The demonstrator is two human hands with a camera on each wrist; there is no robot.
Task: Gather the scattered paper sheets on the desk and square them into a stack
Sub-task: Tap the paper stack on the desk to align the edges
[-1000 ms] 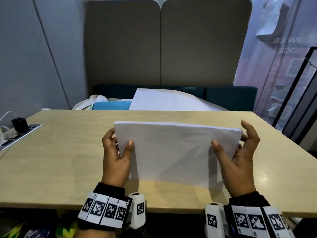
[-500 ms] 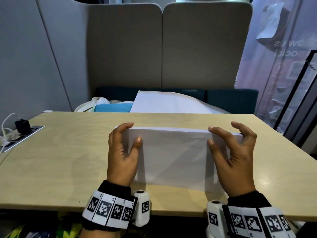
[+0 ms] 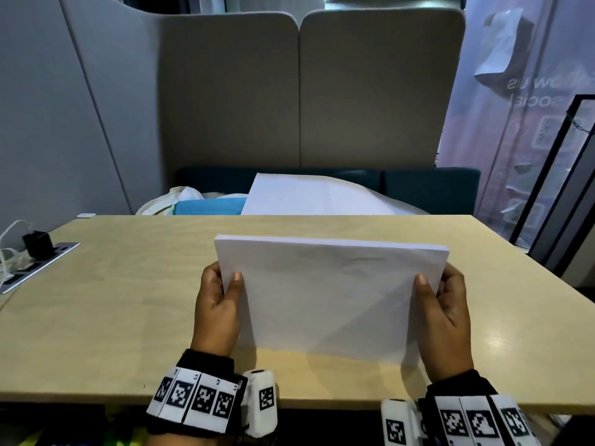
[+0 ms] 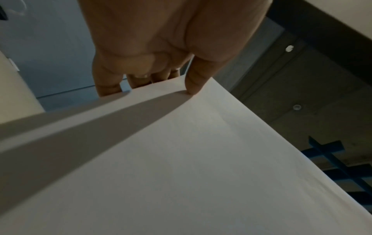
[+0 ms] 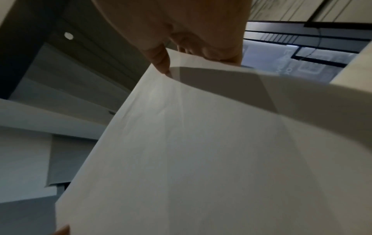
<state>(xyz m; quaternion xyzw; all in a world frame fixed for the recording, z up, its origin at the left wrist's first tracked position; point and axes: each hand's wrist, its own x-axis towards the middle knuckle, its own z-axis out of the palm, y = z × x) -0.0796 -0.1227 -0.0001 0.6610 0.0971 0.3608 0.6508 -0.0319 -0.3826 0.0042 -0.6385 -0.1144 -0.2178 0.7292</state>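
A stack of white paper sheets (image 3: 328, 294) stands on edge on the light wooden desk (image 3: 112, 300), leaning toward me, its top edges lined up. My left hand (image 3: 222, 291) grips its left side, thumb on the near face and fingers behind. My right hand (image 3: 441, 294) grips the right side the same way. In the left wrist view the thumb presses the paper stack (image 4: 181, 159) near its edge with my left hand (image 4: 153, 82) pinching it. In the right wrist view my right hand (image 5: 193, 58) pinches the paper stack (image 5: 191, 151).
A black charger with white cables (image 3: 37, 246) sits in a power strip at the desk's left edge. Beyond the far edge, a large white sheet (image 3: 309, 197) and a blue item (image 3: 209, 208) lie on a dark bench. Padded grey panels stand behind.
Both hands slid from the stack's top edge down to its sides. The stack has risen and tipped back toward me, showing more of its near face.
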